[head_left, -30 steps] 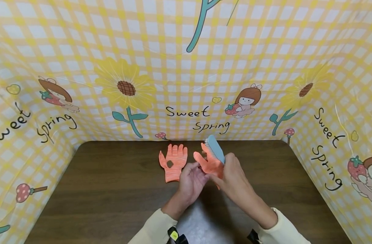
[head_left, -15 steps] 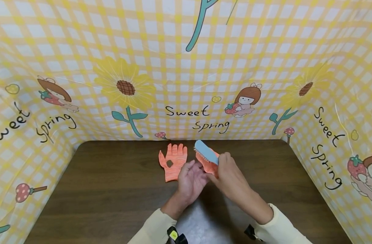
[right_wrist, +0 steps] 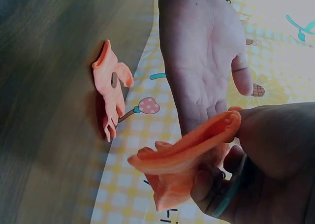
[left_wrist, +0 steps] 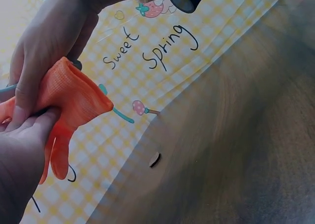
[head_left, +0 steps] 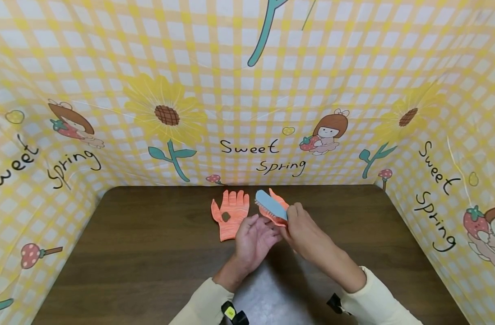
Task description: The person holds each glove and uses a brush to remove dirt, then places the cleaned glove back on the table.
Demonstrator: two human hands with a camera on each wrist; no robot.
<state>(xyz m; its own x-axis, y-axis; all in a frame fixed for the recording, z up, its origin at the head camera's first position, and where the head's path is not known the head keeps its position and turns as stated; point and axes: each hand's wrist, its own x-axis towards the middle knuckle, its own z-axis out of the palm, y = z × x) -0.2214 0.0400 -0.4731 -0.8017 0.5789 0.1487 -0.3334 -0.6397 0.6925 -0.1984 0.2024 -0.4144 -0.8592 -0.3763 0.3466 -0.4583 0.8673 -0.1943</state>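
Note:
My right hand point(head_left: 312, 230) grips a light blue brush point(head_left: 272, 206), bristles facing down and left. The same hand pinches an orange knit glove point(left_wrist: 78, 93) near its cuff; the cuff opening shows in the right wrist view. My left hand point(head_left: 253, 243) is palm up beneath the glove, fingers extended and fingertips at the fabric. In the head view the brush covers much of this glove. A second orange glove point(head_left: 236, 210) lies flat on the table just left of my hands, a small dark brown disc point(head_left: 226, 217) on its palm.
The dark wooden table point(head_left: 150, 262) is walled on three sides by a yellow checked cloth point(head_left: 239, 104). A small thin disc point(left_wrist: 155, 160) lies on the table in the left wrist view. Black cameras point(head_left: 236, 314) sit at both cuffs.
The brush has swung left and down across the held glove, then shifted slightly lower. The glove has tilted with the right hand. The left hand and the second glove have barely moved.

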